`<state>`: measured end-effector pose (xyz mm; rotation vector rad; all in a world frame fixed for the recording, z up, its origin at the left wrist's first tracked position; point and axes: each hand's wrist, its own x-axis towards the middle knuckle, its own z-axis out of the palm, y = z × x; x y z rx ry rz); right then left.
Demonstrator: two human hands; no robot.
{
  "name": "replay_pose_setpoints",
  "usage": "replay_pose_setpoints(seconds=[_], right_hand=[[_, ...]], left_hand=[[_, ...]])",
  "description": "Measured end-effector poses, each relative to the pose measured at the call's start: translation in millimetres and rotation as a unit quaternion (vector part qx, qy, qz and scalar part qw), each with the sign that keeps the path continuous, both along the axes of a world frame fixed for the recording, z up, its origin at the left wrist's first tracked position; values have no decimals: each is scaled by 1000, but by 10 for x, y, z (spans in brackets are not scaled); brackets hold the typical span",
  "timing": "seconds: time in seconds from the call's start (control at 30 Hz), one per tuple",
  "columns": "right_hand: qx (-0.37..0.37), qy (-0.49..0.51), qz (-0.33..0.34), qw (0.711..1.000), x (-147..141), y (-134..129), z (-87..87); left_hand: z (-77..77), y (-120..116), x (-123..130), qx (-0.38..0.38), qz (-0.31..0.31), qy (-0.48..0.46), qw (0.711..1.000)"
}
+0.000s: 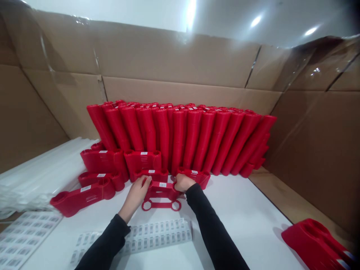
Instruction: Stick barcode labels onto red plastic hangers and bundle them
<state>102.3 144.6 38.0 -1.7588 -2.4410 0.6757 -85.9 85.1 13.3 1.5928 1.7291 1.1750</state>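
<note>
Between my two hands is a short stack of red two-ringed plastic parts [161,192], with a small white label on its top. My left hand [138,193] has its fingers closed around the stack's left ring end. At the opposite ring end, the closed fingers of my right hand [184,183] grip the stack, and some fingertips are hidden. Just in front, a single flat red part [161,205] with a ring at each end lies on the white table [230,221]. A labelled red stack [198,177] stands right behind my right hand.
Tall red stacks [178,140] line the back against cardboard walls [174,56]. Shorter labelled stacks [84,195] stand left. Label sheets [160,234] lie in front, with another sheet [25,236] at far left beside white plastic sleeves [42,172]. More red parts [312,243] are at right.
</note>
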Motion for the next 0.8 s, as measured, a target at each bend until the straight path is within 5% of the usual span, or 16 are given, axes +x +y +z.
replay_pose_setpoints(seconds=[0.23, 0.5, 0.8], right_hand=[[-110, 48, 37, 992, -1, 31, -21], [-188, 116, 74, 972, 268, -8, 192], [-85, 219, 41, 971, 549, -433, 436]], left_hand=[[-141, 2, 101, 24, 15, -59, 998], [-167, -54, 192, 44, 21, -110, 993], [-143, -71, 287, 27, -14, -115, 993]])
